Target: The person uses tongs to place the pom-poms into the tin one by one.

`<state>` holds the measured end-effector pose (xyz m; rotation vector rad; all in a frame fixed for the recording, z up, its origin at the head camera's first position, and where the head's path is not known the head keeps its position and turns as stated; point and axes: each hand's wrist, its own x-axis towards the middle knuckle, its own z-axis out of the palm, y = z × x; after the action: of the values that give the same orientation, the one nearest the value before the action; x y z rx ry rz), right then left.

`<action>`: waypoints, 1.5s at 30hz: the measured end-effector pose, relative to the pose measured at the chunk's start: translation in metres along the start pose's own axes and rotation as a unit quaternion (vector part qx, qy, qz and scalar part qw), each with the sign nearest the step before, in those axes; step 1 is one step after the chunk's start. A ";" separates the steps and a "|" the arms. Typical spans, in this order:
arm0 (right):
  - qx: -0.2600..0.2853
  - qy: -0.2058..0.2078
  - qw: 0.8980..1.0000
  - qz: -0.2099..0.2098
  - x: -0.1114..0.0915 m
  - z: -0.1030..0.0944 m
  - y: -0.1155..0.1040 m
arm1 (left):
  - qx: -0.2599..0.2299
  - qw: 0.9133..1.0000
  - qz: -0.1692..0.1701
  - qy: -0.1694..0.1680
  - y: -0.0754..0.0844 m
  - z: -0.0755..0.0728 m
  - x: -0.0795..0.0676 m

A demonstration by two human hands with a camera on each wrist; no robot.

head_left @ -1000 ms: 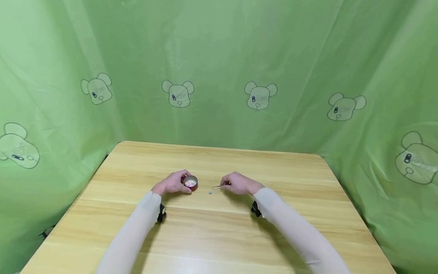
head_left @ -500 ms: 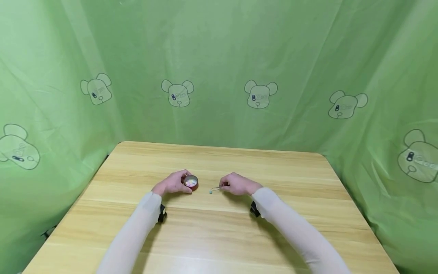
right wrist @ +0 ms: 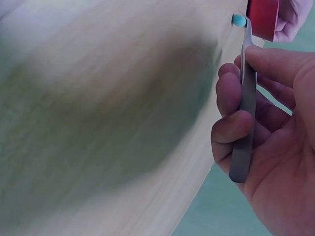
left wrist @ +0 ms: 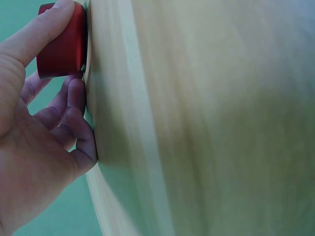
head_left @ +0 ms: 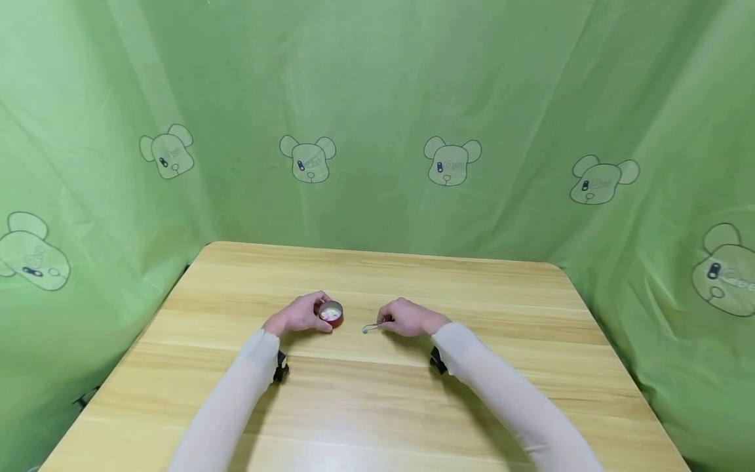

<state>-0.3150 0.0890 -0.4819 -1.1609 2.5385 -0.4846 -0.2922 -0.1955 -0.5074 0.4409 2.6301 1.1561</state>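
A small round red tin point(head_left: 331, 314) with pale, multicoloured bits inside stands on the table, and my left hand point(head_left: 302, 313) grips its side. In the left wrist view, the thumb lies along the red wall of the tin point(left wrist: 61, 44). My right hand point(head_left: 408, 318) holds metal tweezers point(right wrist: 248, 98) between thumb and curled fingers. At the tweezers' bent tips is a small turquoise bead-like piece point(right wrist: 239, 20), just right of the tin in the head view. Whether the tips pinch it or only touch it, I cannot tell.
The wooden table point(head_left: 354, 406) spreads around both hands. A green curtain point(head_left: 377, 216) printed with bear heads hangs behind it and along both sides. Dark wrist cameras point(head_left: 438, 360) sit under the sleeves.
The tweezers' tips have come down to the turquoise piece, which now sits very slightly further right. The left hand stays on the tin, almost still.
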 end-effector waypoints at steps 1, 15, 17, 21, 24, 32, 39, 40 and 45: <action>-0.002 -0.001 1.000 0.001 0.000 0.000 0.000 | -0.001 1.000 0.002 0.000 0.000 0.000 0.000; 0.007 -0.003 1.000 0.001 -0.001 0.002 0.001 | -0.002 1.000 0.003 -0.001 -0.001 0.000 0.001; 0.008 -0.004 1.000 0.004 -0.002 0.002 0.001 | -0.001 1.000 0.005 0.000 0.000 0.000 0.001; 0.007 -0.003 1.000 -0.002 -0.002 0.002 0.002 | 0.000 1.000 0.012 0.000 0.001 -0.001 0.000; 0.002 0.001 1.000 -0.016 -0.002 0.003 0.003 | -0.002 1.000 0.012 0.000 0.001 -0.001 0.000; -0.010 0.020 0.999 -0.050 -0.001 0.001 0.006 | -0.002 1.000 0.010 0.002 0.001 -0.001 0.000; 0.000 0.017 0.999 -0.029 -0.001 -0.003 0.004 | -0.005 1.000 0.001 0.001 0.000 -0.001 -0.001; 0.002 0.017 0.999 -0.027 0.000 -0.003 0.004 | -0.004 1.000 0.002 0.000 0.000 -0.001 -0.001; 0.008 0.013 1.000 -0.013 -0.001 -0.002 0.005 | -0.004 1.000 0.003 -0.002 0.000 0.000 0.000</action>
<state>-0.3187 0.0927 -0.4821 -1.1917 2.5400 -0.5295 -0.2920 -0.1956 -0.5070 0.4503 2.6211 1.1668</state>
